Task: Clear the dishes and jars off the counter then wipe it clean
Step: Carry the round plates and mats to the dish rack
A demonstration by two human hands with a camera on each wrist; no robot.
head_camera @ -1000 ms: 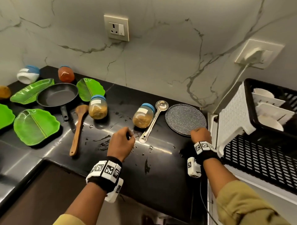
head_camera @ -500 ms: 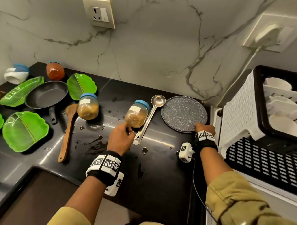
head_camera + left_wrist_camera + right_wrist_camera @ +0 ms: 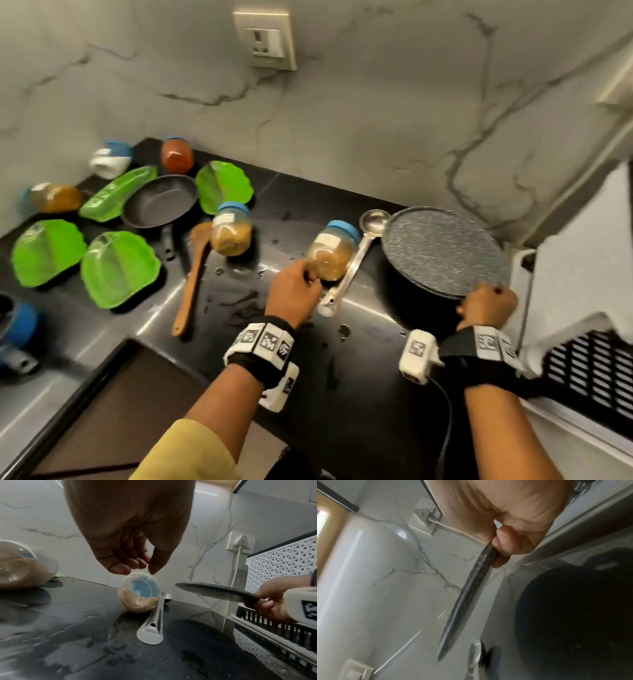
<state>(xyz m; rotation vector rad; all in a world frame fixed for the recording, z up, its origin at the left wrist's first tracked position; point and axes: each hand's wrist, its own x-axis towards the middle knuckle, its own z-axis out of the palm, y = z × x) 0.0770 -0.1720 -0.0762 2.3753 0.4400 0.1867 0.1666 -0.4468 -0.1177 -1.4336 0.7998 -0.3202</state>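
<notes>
The right hand [image 3: 486, 305] pinched the near rim of the grey plate [image 3: 445, 253], thumb on top and fingers [image 3: 506, 545] curled beneath. The plate was tilted, with its near edge raised clear of the black counter [image 3: 359, 377] and a dark shadow below it. In the left wrist view the plate [image 3: 216, 591] showed edge-on, off the surface.

The left hand [image 3: 294, 291] hovered at the base of a jar [image 3: 330, 253] with a blue lid, lying on its side. Its fingers [image 3: 120, 561] were loosely curled and held nothing; the fingertips sat just above the jar [image 3: 139, 593], and contact could not be confirmed. A steel ladle [image 3: 349, 270] lay just right of this jar, bowl toward the wall.

A 2nd jar [image 3: 231, 229] stood to the left, beside a wooden spatula [image 3: 193, 274]. Farther left sat a dark pan [image 3: 161, 202], 4 green leaf-shaped plates [image 3: 118, 267], a red jar [image 3: 176, 156], an amber jar [image 3: 51, 197] on its side, and a white jar [image 3: 109, 161]. Dark wet smears marked the counter between the spatula and the left hand. A white lattice rack [image 3: 281, 563] stood at the right end of the counter, just beside the right hand.
</notes>
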